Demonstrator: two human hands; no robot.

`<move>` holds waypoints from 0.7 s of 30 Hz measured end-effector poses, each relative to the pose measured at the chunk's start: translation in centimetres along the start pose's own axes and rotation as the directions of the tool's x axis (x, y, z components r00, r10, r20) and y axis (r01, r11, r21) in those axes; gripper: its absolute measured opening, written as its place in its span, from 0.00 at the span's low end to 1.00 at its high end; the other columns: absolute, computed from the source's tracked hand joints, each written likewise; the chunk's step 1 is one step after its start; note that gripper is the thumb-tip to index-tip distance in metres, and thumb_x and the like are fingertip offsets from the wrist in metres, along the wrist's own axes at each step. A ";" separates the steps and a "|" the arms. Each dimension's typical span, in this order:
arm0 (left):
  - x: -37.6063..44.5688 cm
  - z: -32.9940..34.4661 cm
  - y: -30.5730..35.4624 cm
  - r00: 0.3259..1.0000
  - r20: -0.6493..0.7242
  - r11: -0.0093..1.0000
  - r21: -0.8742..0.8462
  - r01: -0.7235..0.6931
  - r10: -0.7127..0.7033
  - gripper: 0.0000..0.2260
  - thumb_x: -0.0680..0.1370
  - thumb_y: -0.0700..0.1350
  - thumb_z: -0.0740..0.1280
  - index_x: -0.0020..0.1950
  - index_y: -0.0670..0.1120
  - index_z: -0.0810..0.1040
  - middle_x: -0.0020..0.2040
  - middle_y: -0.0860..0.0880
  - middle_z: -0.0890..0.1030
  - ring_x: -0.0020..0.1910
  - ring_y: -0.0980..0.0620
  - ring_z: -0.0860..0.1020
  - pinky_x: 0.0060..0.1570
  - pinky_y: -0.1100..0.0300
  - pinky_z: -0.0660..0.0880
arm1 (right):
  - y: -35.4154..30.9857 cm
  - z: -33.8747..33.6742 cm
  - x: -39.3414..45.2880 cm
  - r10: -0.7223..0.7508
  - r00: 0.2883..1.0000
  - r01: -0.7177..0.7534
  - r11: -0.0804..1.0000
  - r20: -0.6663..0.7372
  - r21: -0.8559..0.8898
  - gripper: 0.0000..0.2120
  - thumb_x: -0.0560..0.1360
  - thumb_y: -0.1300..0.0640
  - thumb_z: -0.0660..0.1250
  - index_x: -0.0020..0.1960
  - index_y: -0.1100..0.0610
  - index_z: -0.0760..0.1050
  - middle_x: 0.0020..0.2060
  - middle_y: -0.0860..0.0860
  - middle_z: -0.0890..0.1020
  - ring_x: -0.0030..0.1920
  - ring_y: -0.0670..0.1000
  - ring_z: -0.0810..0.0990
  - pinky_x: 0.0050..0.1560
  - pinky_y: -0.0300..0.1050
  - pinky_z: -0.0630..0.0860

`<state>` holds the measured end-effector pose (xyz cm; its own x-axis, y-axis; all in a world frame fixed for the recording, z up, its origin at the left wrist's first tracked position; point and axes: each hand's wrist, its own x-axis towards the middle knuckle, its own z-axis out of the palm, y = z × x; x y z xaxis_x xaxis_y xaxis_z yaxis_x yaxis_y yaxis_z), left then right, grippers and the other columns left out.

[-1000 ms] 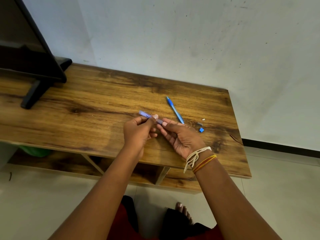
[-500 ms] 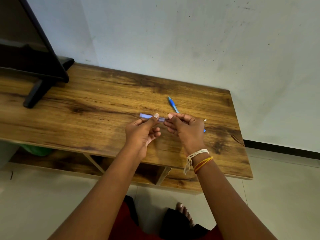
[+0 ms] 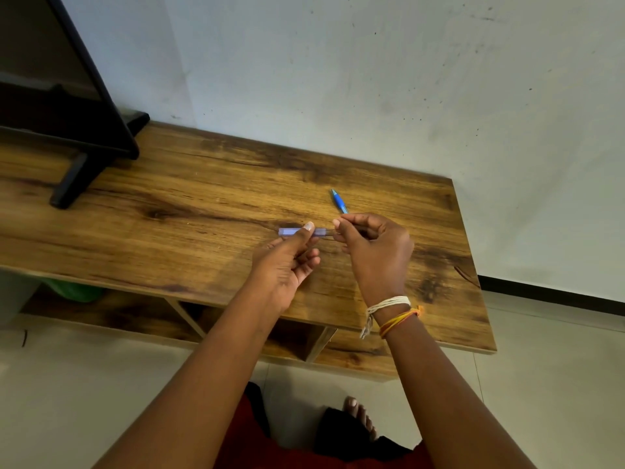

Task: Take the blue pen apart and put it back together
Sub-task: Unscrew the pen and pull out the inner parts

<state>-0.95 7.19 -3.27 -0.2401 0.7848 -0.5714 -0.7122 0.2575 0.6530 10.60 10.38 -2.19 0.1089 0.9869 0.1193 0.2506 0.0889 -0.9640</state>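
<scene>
Blue pen barrel (image 3: 297, 231) pinched level in left hand (image 3: 287, 262) above the wooden table (image 3: 189, 211); right hand (image 3: 375, 252) closed on something thin at its open end, best drawn straight along the axis, never bent.

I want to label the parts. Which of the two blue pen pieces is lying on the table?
The darker blue piece, lying behind the right hand on the table. The pale piece is held in the left hand.
</scene>
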 end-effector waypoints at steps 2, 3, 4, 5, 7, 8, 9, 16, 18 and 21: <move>0.0 -0.1 0.0 1.000 0.012 1.000 0.001 0.007 -0.007 0.12 0.71 0.42 0.74 0.52 0.39 0.81 0.36 0.48 0.83 0.27 0.58 0.78 0.29 0.65 0.77 | -0.1 -0.1 0.1 -0.004 0.999 0.004 1.000 -0.035 0.019 0.04 0.69 0.58 0.77 0.42 0.52 0.84 0.37 0.49 0.86 0.38 0.47 0.86 0.43 0.51 0.84; 0.1 -0.1 0.1 1.000 0.017 1.000 0.003 0.009 -0.010 0.15 0.71 0.43 0.74 0.55 0.38 0.81 0.37 0.48 0.83 0.27 0.58 0.78 0.29 0.65 0.77 | -0.2 -0.2 0.1 -0.002 0.999 0.003 1.000 -0.053 0.028 0.05 0.69 0.58 0.77 0.42 0.50 0.83 0.36 0.49 0.86 0.37 0.47 0.86 0.42 0.51 0.84; 0.1 -0.2 0.1 1.000 0.020 1.000 0.002 0.010 -0.010 0.16 0.71 0.43 0.74 0.57 0.37 0.81 0.37 0.48 0.83 0.28 0.58 0.78 0.29 0.65 0.77 | -0.3 -0.3 0.2 0.001 0.998 0.002 0.999 -0.069 0.035 0.05 0.69 0.57 0.77 0.41 0.50 0.83 0.35 0.48 0.86 0.37 0.46 0.86 0.41 0.50 0.84; 0.1 -0.2 0.1 1.000 0.020 1.000 -0.001 0.011 -0.011 0.17 0.71 0.43 0.74 0.58 0.37 0.80 0.38 0.47 0.83 0.28 0.58 0.78 0.30 0.65 0.77 | -0.3 -0.4 0.3 0.002 0.996 0.001 0.999 -0.087 0.038 0.05 0.69 0.57 0.78 0.41 0.50 0.83 0.35 0.48 0.86 0.36 0.46 0.86 0.41 0.49 0.84; 0.3 -0.3 0.1 1.000 0.021 1.000 -0.006 0.012 -0.012 0.18 0.71 0.43 0.74 0.58 0.37 0.80 0.38 0.47 0.83 0.28 0.58 0.78 0.30 0.65 0.77 | -0.4 -0.5 0.4 0.003 0.992 0.002 0.999 -0.125 0.038 0.05 0.68 0.57 0.78 0.40 0.48 0.83 0.34 0.47 0.86 0.35 0.46 0.86 0.40 0.47 0.84; 0.3 -0.3 0.1 1.000 0.024 1.000 -0.011 0.012 -0.012 0.18 0.71 0.43 0.74 0.58 0.37 0.80 0.38 0.48 0.83 0.28 0.58 0.78 0.30 0.65 0.77 | -0.5 -0.6 0.5 0.005 0.989 0.001 0.999 -0.145 0.041 0.06 0.68 0.57 0.78 0.40 0.48 0.83 0.34 0.47 0.86 0.34 0.46 0.86 0.39 0.46 0.84; 0.4 -0.3 0.1 0.999 0.028 1.000 -0.018 0.014 -0.014 0.18 0.71 0.43 0.74 0.58 0.37 0.80 0.37 0.48 0.83 0.28 0.58 0.78 0.31 0.65 0.77 | -0.6 -0.7 0.5 0.010 0.986 -0.002 0.999 -0.165 0.048 0.06 0.68 0.57 0.78 0.39 0.47 0.82 0.33 0.46 0.85 0.34 0.46 0.86 0.37 0.44 0.83; 0.4 -0.4 0.2 0.996 0.089 0.999 -0.043 0.028 -0.024 0.08 0.73 0.41 0.72 0.49 0.39 0.83 0.39 0.48 0.84 0.33 0.57 0.78 0.33 0.66 0.78 | -0.4 -1.5 1.3 0.304 0.921 -0.220 0.922 -0.244 0.318 0.07 0.68 0.59 0.78 0.43 0.60 0.82 0.34 0.55 0.86 0.30 0.51 0.86 0.29 0.42 0.81; 0.2 -0.4 0.3 0.992 0.124 0.997 -0.065 0.034 -0.025 0.08 0.73 0.41 0.71 0.49 0.39 0.84 0.40 0.48 0.84 0.33 0.57 0.79 0.34 0.66 0.78 | -0.4 -1.6 1.2 0.404 0.894 -0.288 0.849 -0.194 0.443 0.07 0.68 0.61 0.77 0.42 0.62 0.80 0.35 0.58 0.86 0.30 0.52 0.85 0.28 0.43 0.81; -0.1 -0.3 0.5 0.983 0.179 0.993 -0.106 0.053 -0.033 0.07 0.74 0.40 0.70 0.50 0.40 0.84 0.42 0.48 0.85 0.34 0.57 0.80 0.35 0.66 0.78 | -0.6 -1.5 0.9 0.510 0.858 -0.369 0.698 -0.064 0.613 0.09 0.69 0.64 0.76 0.38 0.60 0.76 0.33 0.57 0.85 0.30 0.50 0.85 0.28 0.42 0.81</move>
<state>-1.48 7.06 -3.04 -0.0940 0.8641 -0.4944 -0.7897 0.2377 0.5655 11.98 11.00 -1.10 0.2824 0.8835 -0.3738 -0.4549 -0.2197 -0.8630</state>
